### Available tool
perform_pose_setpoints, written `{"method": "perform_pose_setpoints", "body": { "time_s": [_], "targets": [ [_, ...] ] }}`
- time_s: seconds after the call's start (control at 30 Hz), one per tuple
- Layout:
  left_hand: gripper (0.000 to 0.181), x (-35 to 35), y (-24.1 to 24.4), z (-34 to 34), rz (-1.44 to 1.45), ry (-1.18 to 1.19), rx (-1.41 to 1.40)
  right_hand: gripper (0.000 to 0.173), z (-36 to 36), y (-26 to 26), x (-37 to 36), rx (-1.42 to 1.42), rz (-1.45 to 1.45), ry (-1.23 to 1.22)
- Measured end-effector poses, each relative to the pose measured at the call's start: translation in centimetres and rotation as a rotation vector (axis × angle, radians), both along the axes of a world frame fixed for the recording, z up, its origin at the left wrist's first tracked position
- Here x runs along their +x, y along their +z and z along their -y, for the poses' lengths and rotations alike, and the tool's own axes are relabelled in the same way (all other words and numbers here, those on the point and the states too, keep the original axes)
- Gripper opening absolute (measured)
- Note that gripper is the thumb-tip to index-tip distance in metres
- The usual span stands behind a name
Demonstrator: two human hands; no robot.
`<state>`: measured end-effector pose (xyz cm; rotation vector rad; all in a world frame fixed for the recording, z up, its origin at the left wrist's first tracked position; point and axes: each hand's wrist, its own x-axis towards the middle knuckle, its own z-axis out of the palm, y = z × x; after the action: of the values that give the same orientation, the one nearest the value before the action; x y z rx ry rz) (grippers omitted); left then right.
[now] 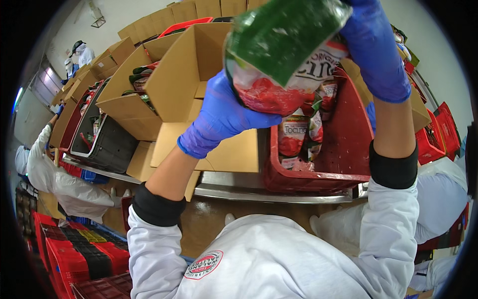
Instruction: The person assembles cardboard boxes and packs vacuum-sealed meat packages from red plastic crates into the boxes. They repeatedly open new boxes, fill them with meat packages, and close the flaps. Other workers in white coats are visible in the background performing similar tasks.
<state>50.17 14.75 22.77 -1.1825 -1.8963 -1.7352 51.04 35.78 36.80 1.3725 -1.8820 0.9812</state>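
Note:
A plastic pouch of red food (269,95), with a green panel and printed writing, is held up close to the camera. My left hand (224,112), in a blue glove, supports its lower left side. At the upper right, my gloved right hand (368,41) grips the pouch's far end; its fingertips are partly out of view. Below the pouch, a dark red plastic crate (347,112) contains several similar pouches (293,136). Left of that crate stands an open cardboard box (170,84) with raised flaps, partly behind my left hand and forearm.
More open boxes (127,106) and a black crate (108,140) line the steel table (261,196). Co-workers in white stand at left (71,187) and right (437,198). Red crates (82,250) are at lower left, with others (433,138) at far right.

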Motion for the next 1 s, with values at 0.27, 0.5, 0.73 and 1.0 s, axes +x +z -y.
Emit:
{"method": "perform_pose_setpoints", "body": {
  "time_s": [0.27, 0.5, 0.73, 1.0],
  "targets": [
    [0.072, -6.8, -1.2, 8.8, 0.239, -0.003, 0.071, 0.007, 9.1, -0.4, -3.8, 0.176, -0.021, -0.211],
    [0.065, -10.4, -10.0, 10.2, 0.591, -0.11, -0.649, 0.011, 9.3, -14.1, -9.4, 0.844, 0.011, -0.65],
    [0.065, -11.5, -11.9, 9.7, 0.365, -0.155, -0.904, 0.016, 10.2, -21.2, -8.8, 1.058, 0.35, -0.77],
    [0.059, -8.4, -10.6, 10.2, -0.001, 0.11, -0.917, 0.033, 2.8, -15.5, -6.2, 0.119, 0.237, -0.671]
  ]
}}
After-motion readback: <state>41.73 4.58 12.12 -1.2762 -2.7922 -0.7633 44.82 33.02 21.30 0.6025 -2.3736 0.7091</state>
